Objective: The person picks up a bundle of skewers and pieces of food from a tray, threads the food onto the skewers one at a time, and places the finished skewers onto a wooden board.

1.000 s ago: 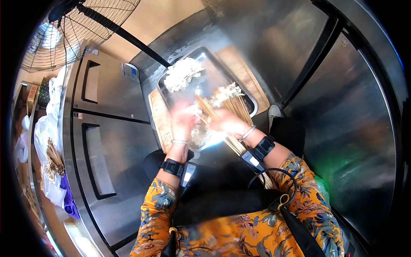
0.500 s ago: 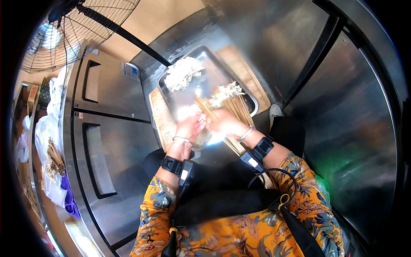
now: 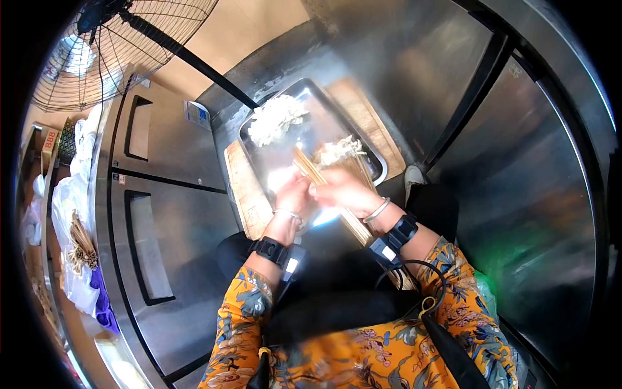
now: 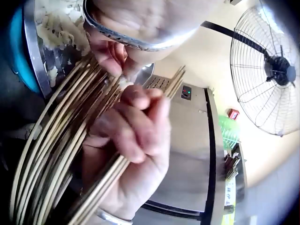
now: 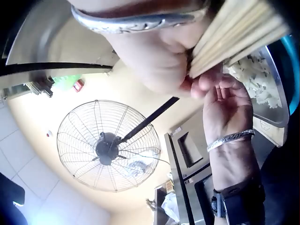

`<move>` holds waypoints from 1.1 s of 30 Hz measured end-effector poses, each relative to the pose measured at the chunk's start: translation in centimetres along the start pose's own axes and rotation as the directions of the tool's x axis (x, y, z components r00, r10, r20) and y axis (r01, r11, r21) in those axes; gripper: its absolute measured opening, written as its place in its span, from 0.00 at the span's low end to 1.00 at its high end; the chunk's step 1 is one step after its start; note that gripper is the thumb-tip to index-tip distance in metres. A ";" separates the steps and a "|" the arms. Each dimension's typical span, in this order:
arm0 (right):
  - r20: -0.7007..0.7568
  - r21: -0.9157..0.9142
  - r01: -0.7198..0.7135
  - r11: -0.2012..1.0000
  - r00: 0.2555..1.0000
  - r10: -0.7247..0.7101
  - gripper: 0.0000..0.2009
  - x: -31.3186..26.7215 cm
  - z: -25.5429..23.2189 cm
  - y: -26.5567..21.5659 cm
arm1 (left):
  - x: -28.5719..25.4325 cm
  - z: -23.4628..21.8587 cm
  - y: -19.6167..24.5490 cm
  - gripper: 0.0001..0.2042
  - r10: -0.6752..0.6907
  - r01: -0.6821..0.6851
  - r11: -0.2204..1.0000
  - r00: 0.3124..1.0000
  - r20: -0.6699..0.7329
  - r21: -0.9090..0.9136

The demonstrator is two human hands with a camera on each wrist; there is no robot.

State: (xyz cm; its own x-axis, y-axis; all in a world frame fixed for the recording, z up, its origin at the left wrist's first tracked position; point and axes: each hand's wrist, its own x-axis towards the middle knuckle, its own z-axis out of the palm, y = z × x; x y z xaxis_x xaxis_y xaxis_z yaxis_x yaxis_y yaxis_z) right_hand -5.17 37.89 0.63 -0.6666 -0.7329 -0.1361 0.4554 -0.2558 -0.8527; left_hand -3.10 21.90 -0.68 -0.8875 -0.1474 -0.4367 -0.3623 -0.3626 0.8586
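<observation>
Fingers curled, the right hand (image 3: pixel 346 191) grips a bundle of thin wooden skewers (image 3: pixel 311 167); in the left wrist view the right hand (image 4: pixel 136 140) shows round the same skewers (image 4: pixel 105 183). Close against it is the left hand (image 3: pixel 293 194), its thumb and fingers bent together at a small pale piece (image 4: pixel 124 83), partly hidden by fingers. The left hand (image 5: pixel 228 110) meets the right fingertips in the right wrist view. Beyond the hands, a metal tray (image 3: pixel 382 165) holds a white heap of food pieces (image 3: pixel 275 120) and loaded skewers with white pieces (image 3: pixel 340 150).
Under the tray lies a wooden board (image 3: pixel 243 188). A wire fan (image 3: pixel 123 45) on a dark pole stands at the upper left, beside steel cabinets (image 3: pixel 165 155). More skewers in a bag (image 3: pixel 81 243) are at the far left. A shoe (image 3: pixel 413 175) is right of the tray.
The left hand has moved slightly right, closer against the right hand. The right hand keeps its grip on the skewers, and the head view has shifted a little.
</observation>
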 end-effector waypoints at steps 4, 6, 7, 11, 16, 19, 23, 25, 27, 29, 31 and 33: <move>0.147 0.266 -0.113 0.957 0.986 0.076 0.12 -0.2 -0.1 -0.3 | 0.5 1.4 -0.2 0.05 0.074 -0.074 0.997 0.997 -0.022 -0.034; 0.098 0.195 -0.104 0.975 0.991 0.086 0.12 0.3 -0.8 0.7 | 0.1 0.7 0.3 0.06 0.032 -0.025 0.996 0.996 0.079 -0.084; 0.073 0.159 -0.100 0.982 0.993 0.090 0.12 0.5 -1.2 1.1 | -0.2 0.4 0.4 0.07 0.110 -0.101 0.990 0.991 0.079 -0.102; 0.052 -0.017 -0.090 0.996 0.995 0.091 0.13 1.1 -0.9 1.6 | -0.6 -0.9 1.7 0.06 0.137 -0.132 0.978 0.990 0.016 -0.164; -0.001 -0.165 -0.083 0.983 0.996 0.084 0.15 1.3 -0.3 1.9 | -0.9 -1.0 1.9 0.03 0.139 -0.142 0.987 0.989 -0.052 -0.071; 0.036 -0.095 -0.062 0.994 0.997 0.065 0.17 1.3 -0.4 2.1 | -1.0 -0.9 2.2 0.02 0.097 -0.101 0.991 0.994 -0.040 -0.093; 0.052 -0.091 -0.088 0.992 0.994 0.093 0.17 1.4 -0.4 2.2 | -1.5 -0.4 2.6 0.01 0.083 -0.088 0.989 0.995 -0.046 -0.116; 0.049 -0.093 -0.092 0.991 0.994 0.097 0.17 1.5 -0.3 2.5 | -0.9 -1.0 1.8 0.01 0.101 -0.102 0.993 0.995 -0.019 -0.063; 0.047 -0.166 -0.062 0.984 0.996 0.071 0.16 1.6 -0.3 2.7 | -0.6 -1.0 1.9 0.01 0.088 -0.088 0.996 0.996 -0.014 -0.016; 0.051 -0.127 -0.071 0.989 0.996 0.078 0.16 1.3 -0.3 2.4 | -0.5 -1.1 2.3 0.01 0.043 -0.042 0.999 0.998 -0.035 0.028; 0.064 0.019 -0.117 0.993 0.991 0.116 0.14 0.9 -0.1 1.5 | -0.8 -0.9 2.6 0.01 0.046 -0.046 0.999 0.998 -0.035 -0.013; 0.037 0.025 -0.092 0.995 0.995 0.091 0.12 0.9 -0.2 1.3 | -0.8 -1.1 2.7 0.02 0.033 -0.033 0.999 0.999 -0.030 -0.018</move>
State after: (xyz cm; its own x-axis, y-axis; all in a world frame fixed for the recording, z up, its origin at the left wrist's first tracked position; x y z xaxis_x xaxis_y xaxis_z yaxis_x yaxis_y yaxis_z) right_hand -5.28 37.05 -0.74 -0.6001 -0.7759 -0.1945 0.5295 -0.2030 -0.8237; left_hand -3.03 20.03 1.72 -0.8899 -0.1867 -0.4161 -0.3272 -0.3742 0.8677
